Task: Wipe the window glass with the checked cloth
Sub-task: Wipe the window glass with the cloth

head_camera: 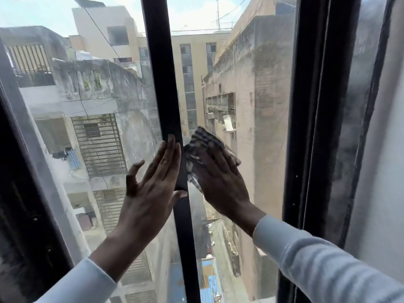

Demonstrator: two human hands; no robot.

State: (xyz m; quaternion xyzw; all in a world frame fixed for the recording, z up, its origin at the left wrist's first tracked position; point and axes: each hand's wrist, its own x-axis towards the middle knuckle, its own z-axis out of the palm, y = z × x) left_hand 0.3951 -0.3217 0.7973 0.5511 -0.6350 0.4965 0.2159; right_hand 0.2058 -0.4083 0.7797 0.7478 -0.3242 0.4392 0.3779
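Head view: just right of centre frame, the right hand (pixel 218 173) lies flat with fingers spread, its grip pressing the checked cloth (pixel 202 149) against the right window pane (pixel 262 106). An open palm likely spreads pressure over more cloth. Just left of it, the left hand (pixel 153 182) holds nothing; its fingers rest along the black centre mullion (pixel 162 84), thumb wrapped around the bar's near edge, probably to steady the body or the sash. The left pane (pixel 98 95) looks hazy, so wiping seems unfinished. At the right of the frame, the dark outer frame (pixel 306 127) borders the pane.
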